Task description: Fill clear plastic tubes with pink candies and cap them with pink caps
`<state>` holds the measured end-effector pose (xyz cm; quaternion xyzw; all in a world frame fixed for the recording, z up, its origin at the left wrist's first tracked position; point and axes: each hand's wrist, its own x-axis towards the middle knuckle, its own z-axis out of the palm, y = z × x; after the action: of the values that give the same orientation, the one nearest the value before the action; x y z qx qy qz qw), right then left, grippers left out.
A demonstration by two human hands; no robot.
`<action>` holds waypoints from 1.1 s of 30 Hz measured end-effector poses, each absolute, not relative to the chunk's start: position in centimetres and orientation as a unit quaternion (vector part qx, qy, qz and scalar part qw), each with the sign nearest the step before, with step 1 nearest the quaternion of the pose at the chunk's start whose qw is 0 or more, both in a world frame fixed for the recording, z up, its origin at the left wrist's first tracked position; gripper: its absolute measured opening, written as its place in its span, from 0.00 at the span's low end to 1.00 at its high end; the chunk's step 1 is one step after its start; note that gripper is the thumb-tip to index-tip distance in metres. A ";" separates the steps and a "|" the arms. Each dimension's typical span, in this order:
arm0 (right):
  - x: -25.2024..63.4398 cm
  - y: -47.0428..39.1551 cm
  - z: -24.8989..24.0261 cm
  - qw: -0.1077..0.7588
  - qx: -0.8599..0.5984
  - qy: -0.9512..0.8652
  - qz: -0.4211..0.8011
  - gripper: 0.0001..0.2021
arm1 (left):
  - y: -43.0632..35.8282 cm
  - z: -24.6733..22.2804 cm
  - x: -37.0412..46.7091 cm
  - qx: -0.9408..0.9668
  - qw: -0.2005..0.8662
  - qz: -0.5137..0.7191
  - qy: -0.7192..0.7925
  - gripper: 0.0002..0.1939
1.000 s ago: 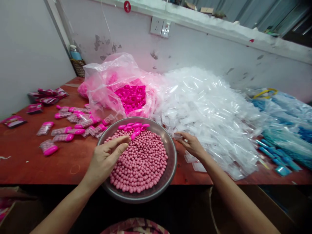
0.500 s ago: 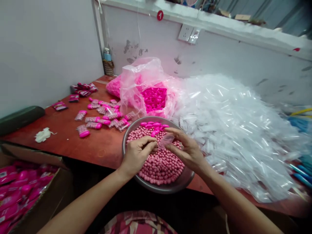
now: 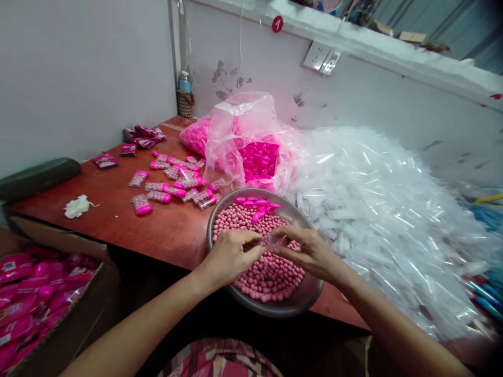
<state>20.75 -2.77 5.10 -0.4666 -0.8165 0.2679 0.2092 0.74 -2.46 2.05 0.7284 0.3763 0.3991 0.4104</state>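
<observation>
My right hand [image 3: 312,252] holds a small clear plastic container [image 3: 275,241] between thumb and fingers, over a grey metal bowl [image 3: 312,293]. My left hand [image 3: 231,257] is closed at the container's left end, thumb and fingers drawn together; what they hold, if anything, is hidden. Beneath both hands, round pink beads [image 3: 261,280] fill much of the bowl. Several glossy bright pink caps [image 3: 259,207] lie on the beads toward the bowl's far side.
Behind the bowl stands an open pink plastic bag [image 3: 228,157] of pink caps. Clear containers [image 3: 385,209] are heaped to the right. Filled, capped containers [image 3: 159,196] lie on the red table [image 3: 165,238]. A cardboard box [image 3: 84,314] of pink packets sits at lower left.
My hands have come closer together and a little lower over the beads, with the container now between them. The whole view has shifted slightly, so the table things appear farther right.
</observation>
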 end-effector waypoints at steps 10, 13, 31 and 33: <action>18.5 1.1 -1.3 0.007 -0.456 -0.874 0.167 0.07 | -0.9 -0.1 0.2 0.603 0.414 0.528 0.432 0.13; 17.9 1.0 -1.7 0.035 -0.457 -0.860 0.224 0.05 | -0.9 -0.3 0.0 0.597 0.399 0.540 0.438 0.14; 20.7 -2.2 2.6 0.370 -0.424 -0.720 0.405 0.14 | -1.0 1.1 1.3 0.547 0.678 0.376 0.316 0.10; 21.0 -2.1 3.0 0.358 -0.416 -0.766 0.335 0.11 | -1.0 1.0 1.4 0.517 0.703 0.375 0.313 0.10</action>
<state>20.96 -2.15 3.02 -0.4156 -0.7660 0.3349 0.3584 1.45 -1.00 0.99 0.5170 0.3132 0.3753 0.7027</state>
